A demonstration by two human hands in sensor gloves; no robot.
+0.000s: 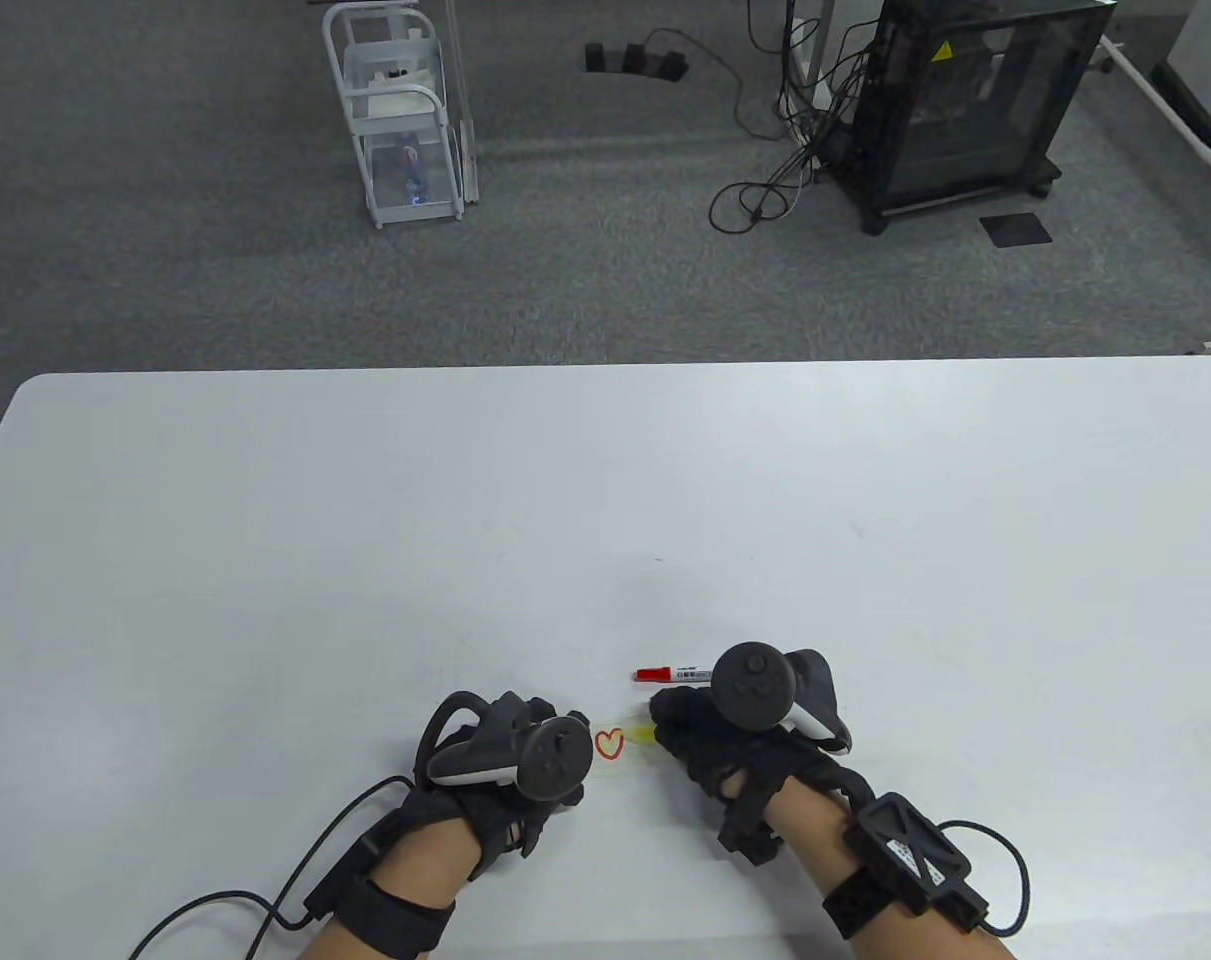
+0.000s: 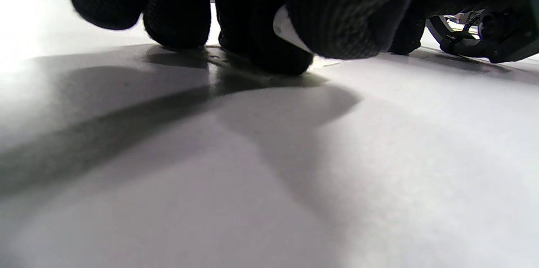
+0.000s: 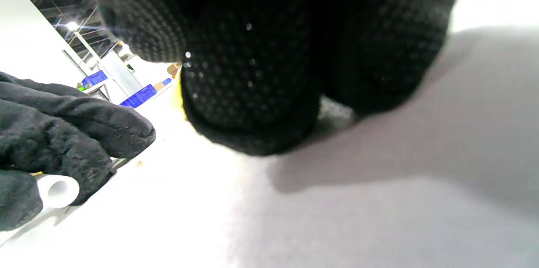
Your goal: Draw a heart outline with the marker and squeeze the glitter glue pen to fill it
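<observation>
Heart outline, red, lay on a small sheet at the near middle of the white counter, between the two hands; a trace of yellow showed inside it, so filling seemed begun, not finished.

Right hand: fingers curled together round the glitter glue pen, a yellow-green tube whose tip pointed left at the heart's right edge. Held low and slanted, presumably so that a squeeze would lay glue inside the line.

Left hand: just left of the heart, fingertips down on the counter. The right wrist view showed its fingers closed about a small white cylinder, possibly the pen's cap, though that could not be confirmed. Placement suggested it steadied the sheet.

Marker: red cap on, lying flat just beyond the right hand, cap to the left. Set aside, its part apparently done.

Far floor: white cart, black cabinet, loose cables.
</observation>
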